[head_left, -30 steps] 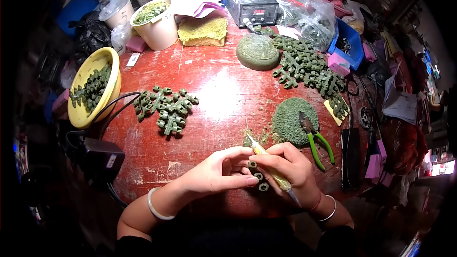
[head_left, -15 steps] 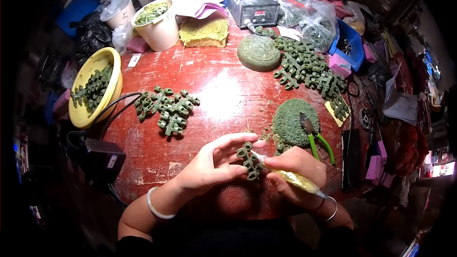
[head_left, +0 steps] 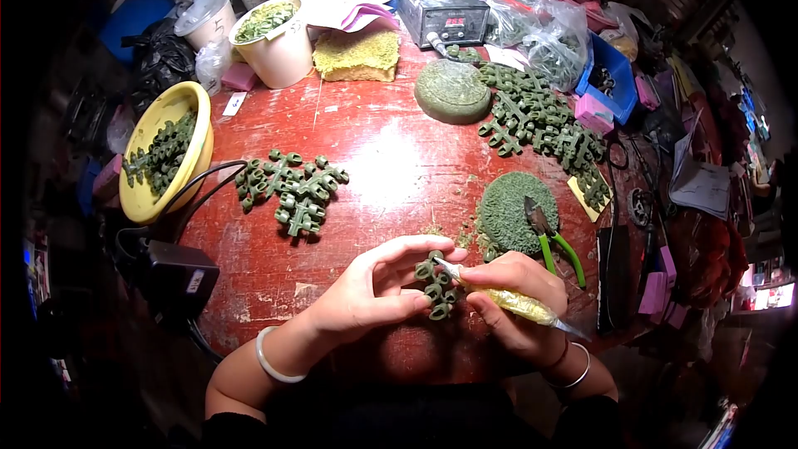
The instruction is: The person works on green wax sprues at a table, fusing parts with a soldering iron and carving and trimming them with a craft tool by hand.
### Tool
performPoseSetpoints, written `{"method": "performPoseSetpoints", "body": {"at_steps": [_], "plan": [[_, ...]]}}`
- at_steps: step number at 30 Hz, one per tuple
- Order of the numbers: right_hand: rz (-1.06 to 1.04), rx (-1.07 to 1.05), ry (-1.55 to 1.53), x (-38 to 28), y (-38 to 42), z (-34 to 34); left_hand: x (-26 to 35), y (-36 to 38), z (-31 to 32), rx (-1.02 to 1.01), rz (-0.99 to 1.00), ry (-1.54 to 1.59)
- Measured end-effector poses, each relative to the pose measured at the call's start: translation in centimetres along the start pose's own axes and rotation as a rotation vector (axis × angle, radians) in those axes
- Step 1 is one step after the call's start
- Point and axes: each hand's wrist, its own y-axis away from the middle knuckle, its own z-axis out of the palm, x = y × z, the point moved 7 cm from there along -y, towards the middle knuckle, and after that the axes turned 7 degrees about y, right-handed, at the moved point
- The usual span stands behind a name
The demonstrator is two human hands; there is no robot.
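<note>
My left hand point(head_left: 376, 284) holds a small cluster of dark green ring-shaped pieces point(head_left: 440, 291) between thumb and fingers, over the near part of the red table. In my right hand point(head_left: 524, 299) is a pen-like tool point(head_left: 519, 306) with a shiny yellow wrapped handle. Its pale, pointed tip is at the upper rings of the cluster. Just beyond my right hand lies a round green scrubbing pad point(head_left: 517, 212), and green-handled cutters point(head_left: 553, 241) rest across its right side.
More green clusters lie on the red table point(head_left: 274, 270) at left, in a yellow basin point(head_left: 206, 137), and in a pile point(head_left: 540, 116) at back right. A round greenish block point(head_left: 451, 91), a sponge point(head_left: 356, 56), a white bucket point(head_left: 278, 58) and a display box point(head_left: 442, 12) stand behind. A black adapter point(head_left: 179, 278) sits left.
The tool tip has shifted up and left onto the top rings of the cluster, and its rear end swings right. My left hand stays nearly in place.
</note>
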Motion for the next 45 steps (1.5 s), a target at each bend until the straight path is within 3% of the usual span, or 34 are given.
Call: {"method": "performPoseSetpoints", "body": {"at_steps": [6, 11, 14, 21, 30, 34, 38, 40, 45], "plan": [[0.079, -0.043, -0.116, 0.7, -0.2, -0.1, 0.1, 0.1, 0.3, -0.036, -0.004, 0.027], [0.189, 0.137, -0.033, 1.2, 0.3, -1.8, 0.2, 0.1, 0.6, -0.012, -0.010, 0.084], [0.092, -0.034, -0.081, 0.6, 0.3, -0.6, 0.5, 0.1, 0.1, 0.012, 0.036, 0.067], [-0.103, 0.119, 0.115, -1.1, 0.3, -1.0, 0.8, 0.0, -0.2, 0.052, 0.070, 0.066], [-0.059, -0.019, 0.176, -0.9, 0.9, 0.0, 0.8, 0.3, 0.4, 0.071, 0.067, 0.016], [-0.054, 0.069, 0.098, -0.8, 0.3, -0.3, 1.0, 0.2, 0.3, 0.051, 0.085, -0.012], [-0.032, 0.014, 0.140, -0.7, 0.8, -0.4, 1.0, 0.2, 0.2, 0.060, 0.092, 0.007], [0.105, 0.038, -0.065, 0.6, 1.3, -0.8, 1.2, 0.2, 0.4, 0.069, 0.093, 0.020], [-0.068, 0.060, 0.002, -0.5, 0.5, -0.5, 1.6, 0.1, -0.1, 0.137, 0.074, 0.209]]}}
